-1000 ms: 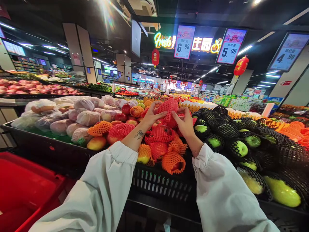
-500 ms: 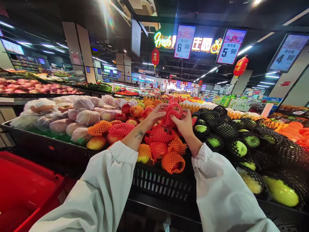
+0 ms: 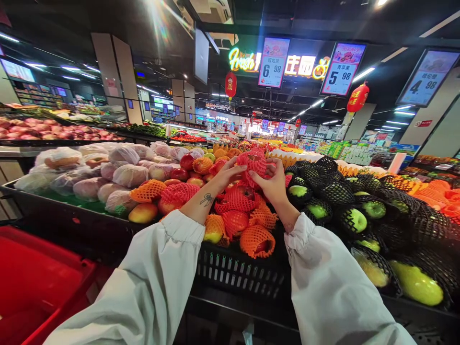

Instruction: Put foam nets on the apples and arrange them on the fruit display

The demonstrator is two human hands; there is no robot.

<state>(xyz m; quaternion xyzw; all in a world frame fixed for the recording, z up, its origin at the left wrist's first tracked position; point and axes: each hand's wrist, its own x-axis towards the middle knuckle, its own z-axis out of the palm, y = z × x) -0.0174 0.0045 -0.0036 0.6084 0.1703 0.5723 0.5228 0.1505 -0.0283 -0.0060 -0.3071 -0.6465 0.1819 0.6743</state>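
Note:
Above the fruit pile, a red apple in a pink foam net (image 3: 256, 164) is held between my two hands. My left hand (image 3: 230, 174) has its fingers closed on the far left side of the net. On the right side, my right hand (image 3: 275, 183) grips it, with the thumb pressed across the near face. Just below lie several apples in pink and orange foam nets, among them a pink-netted apple (image 3: 240, 199) and an orange-netted apple (image 3: 257, 241). Parts of the fingers behind the apple are hidden.
The pile fills a black slotted crate (image 3: 244, 275). Paper-wrapped fruit (image 3: 127, 175) lies to the left, and green fruit in black nets (image 3: 355, 220) to the right. A red basket (image 3: 39, 282) stands at lower left. Price screens (image 3: 273, 62) hang overhead.
The apple has been turned in my hands: the ring-like opening of its net faced me before, and now the meshed side does. My right fingers have shifted slightly.

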